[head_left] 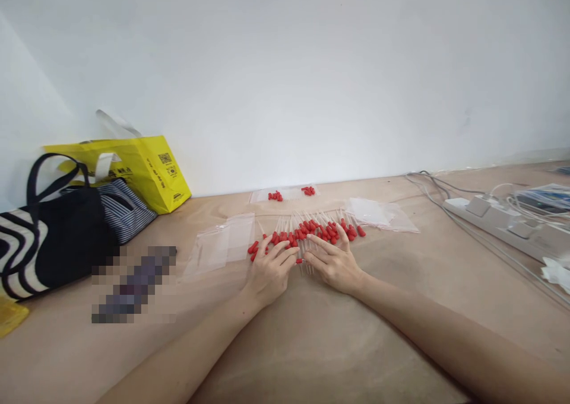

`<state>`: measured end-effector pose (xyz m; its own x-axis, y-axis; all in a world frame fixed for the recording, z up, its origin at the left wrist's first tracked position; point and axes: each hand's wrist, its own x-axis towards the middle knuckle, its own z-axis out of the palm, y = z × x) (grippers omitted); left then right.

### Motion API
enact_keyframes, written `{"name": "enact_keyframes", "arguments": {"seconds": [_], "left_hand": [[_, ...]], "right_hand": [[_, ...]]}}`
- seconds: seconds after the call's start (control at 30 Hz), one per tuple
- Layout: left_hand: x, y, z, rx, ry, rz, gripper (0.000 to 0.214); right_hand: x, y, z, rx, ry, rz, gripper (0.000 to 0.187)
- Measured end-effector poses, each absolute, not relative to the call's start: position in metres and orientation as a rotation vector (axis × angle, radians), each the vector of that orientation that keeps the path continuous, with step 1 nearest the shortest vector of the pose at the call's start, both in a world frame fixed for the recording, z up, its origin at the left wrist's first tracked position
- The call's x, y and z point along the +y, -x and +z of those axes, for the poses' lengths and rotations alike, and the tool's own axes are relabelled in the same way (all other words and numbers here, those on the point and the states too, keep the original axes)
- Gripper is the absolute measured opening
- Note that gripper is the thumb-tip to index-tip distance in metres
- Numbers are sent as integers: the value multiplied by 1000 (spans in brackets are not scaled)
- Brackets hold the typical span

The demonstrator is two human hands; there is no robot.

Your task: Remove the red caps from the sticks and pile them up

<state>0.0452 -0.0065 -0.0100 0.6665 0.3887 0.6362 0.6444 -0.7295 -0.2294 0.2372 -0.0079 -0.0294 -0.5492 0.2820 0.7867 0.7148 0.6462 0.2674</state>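
Resting on the counter (312,344), the red-tipped sticks (303,231) could be scattered by an uneven push; at their near edge the right hand (336,264) is spread, the left hand (274,267) curled, any pinch there hidden.

Red tips (329,231) matt, rubbery; bags (240,233) glossy clear plastic; tabletop (294,356) smooth, wood-look.

Red-tipped sticks (303,228) partly behind left hand (272,272); black bag (73,232) cut by left edge
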Motion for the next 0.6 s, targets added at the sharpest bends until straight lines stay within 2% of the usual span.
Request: {"name": "enact_keyframes", "arguments": {"seconds": [0.6], "left_hand": [[-11,-47,-6,-812,2399,-804,17]], "right_hand": [[-9,-236,-32,-2105,778,-734,19]]}}
